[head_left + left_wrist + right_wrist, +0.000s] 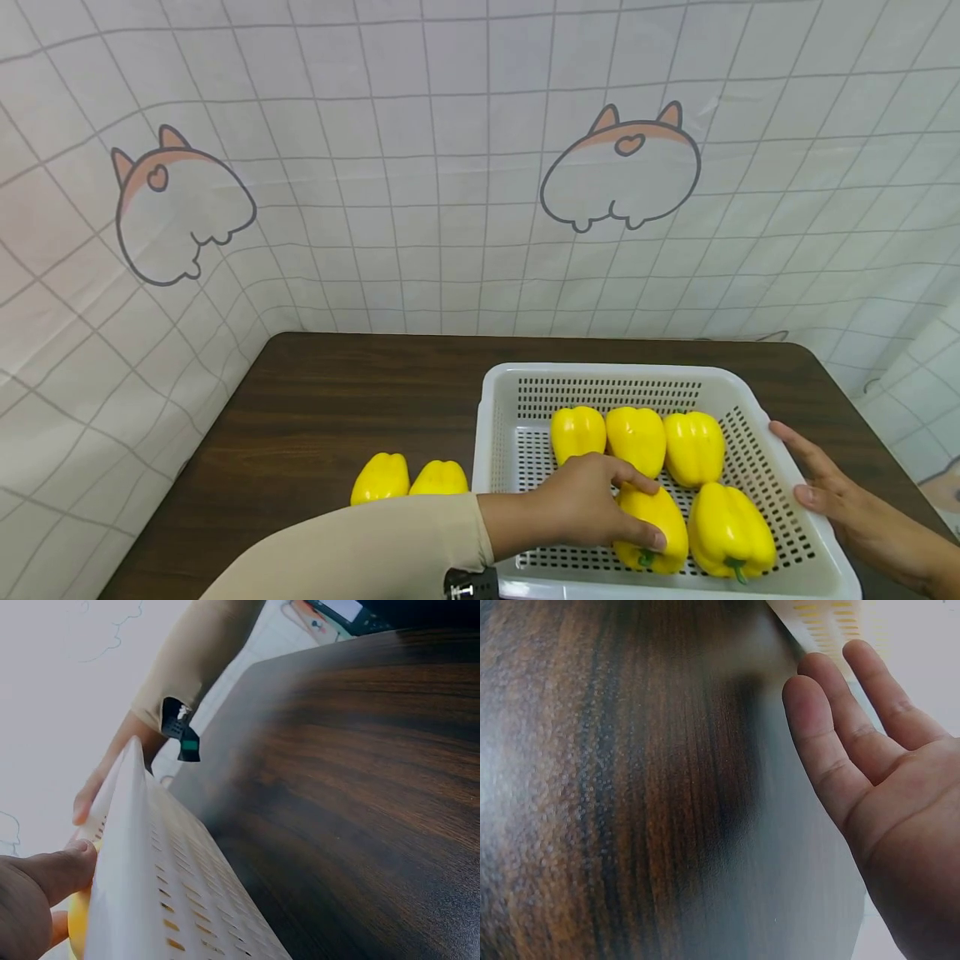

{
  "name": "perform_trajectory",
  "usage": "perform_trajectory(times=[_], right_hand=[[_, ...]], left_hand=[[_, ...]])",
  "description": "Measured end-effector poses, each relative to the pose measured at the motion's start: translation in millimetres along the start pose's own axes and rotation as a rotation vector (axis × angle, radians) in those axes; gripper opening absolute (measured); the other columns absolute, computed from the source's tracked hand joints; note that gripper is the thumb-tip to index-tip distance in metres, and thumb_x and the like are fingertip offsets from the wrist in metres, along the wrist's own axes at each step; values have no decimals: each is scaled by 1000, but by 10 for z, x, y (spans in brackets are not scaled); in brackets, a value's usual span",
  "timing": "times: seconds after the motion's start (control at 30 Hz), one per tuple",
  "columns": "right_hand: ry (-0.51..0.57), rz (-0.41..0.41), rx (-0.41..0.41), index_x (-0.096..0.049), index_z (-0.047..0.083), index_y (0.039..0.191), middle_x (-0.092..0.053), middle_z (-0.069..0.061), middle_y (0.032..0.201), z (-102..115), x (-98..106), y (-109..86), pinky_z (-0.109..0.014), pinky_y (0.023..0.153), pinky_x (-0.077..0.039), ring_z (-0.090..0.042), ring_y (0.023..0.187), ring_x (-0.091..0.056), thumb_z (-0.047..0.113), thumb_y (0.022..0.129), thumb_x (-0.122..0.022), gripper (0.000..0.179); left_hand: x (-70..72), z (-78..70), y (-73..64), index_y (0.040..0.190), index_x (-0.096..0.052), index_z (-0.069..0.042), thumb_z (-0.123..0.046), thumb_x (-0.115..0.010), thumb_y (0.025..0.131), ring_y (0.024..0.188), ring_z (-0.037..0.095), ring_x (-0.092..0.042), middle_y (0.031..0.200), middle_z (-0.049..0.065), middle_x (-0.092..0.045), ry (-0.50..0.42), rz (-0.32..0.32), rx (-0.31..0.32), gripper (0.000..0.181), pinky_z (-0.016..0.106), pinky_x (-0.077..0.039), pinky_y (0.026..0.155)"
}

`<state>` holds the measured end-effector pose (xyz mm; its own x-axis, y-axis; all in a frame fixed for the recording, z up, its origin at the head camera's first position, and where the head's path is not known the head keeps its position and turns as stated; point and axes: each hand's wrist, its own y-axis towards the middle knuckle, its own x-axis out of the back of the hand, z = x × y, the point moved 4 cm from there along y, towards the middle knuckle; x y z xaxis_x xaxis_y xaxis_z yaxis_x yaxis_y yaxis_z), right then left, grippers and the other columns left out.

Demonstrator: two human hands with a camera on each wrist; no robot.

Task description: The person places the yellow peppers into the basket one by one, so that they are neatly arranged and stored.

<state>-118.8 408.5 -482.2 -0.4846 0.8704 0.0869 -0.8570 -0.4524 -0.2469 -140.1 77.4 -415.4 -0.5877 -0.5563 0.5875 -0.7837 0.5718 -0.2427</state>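
A white perforated plastic basket (600, 369) holds several yellow bell peppers. My left hand (592, 504) reaches in over its left side and grips the front-left bell pepper (672, 521), thumb on the near side and fingers over the top. In the left wrist view, that hand (30, 900) is partly cut off and the pepper (77, 926) shows behind the basket wall (124, 877). Another bell pepper (731, 529), stem toward me, sits just right of the gripped one. At the basket's right rim rests my right hand (840, 487), its fingers (821, 757) extended in the right wrist view.
Behind the gripped pepper, a row of three bell peppers (636, 433) stands in the basket. Left of the basket, two more bell peppers (382, 477) lie on the dark wooden table (322, 400), partly hidden by my sleeve. A white gridded cloth (450, 275) hangs behind the table.
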Motion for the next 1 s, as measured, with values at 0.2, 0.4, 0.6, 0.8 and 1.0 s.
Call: perform_trajectory(times=[0.2,0.4,0.6,0.8,1.0], right_hand=[[-46,-24,-14,19,59,153,20,-39,154,-27,21,4,-60,77,-57,-31,123,-56,29,111,-27,69],[-46,-19,-10,19,57,153,21,-37,155,0,6,4,-61,77,-57,-35,127,-53,27,111,-25,68],[-59,-27,-8,19,56,154,19,-38,155,0,2,-4,-61,77,-57,-36,126,-54,27,111,-25,68],[-72,-37,-32,19,59,152,20,-40,154,-28,14,9,-60,76,-58,-41,124,-55,30,111,-26,68],[-68,-34,-30,20,58,153,20,-39,155,-11,15,5,-61,77,-57,-41,126,-54,30,111,-27,69]], left_hand=[[-25,-44,13,114,-77,-36,-33,-94,74,97,-1,-56,106,-21,-67,16,12,-17,43,22,-51,84],[-83,-63,31,113,-77,-36,-33,-94,75,92,-3,-54,104,-20,-66,21,14,8,42,21,-51,79],[-130,-99,66,114,-77,-34,-31,-94,75,88,-4,-54,102,-21,-66,25,12,7,43,18,-50,77],[-184,-82,94,111,-78,-34,-32,-94,74,87,-4,-52,100,-21,-65,48,13,45,40,18,-49,77],[-207,-52,113,111,-78,-34,-30,-94,75,87,-2,-53,99,-18,-64,17,10,71,41,19,-50,76]])
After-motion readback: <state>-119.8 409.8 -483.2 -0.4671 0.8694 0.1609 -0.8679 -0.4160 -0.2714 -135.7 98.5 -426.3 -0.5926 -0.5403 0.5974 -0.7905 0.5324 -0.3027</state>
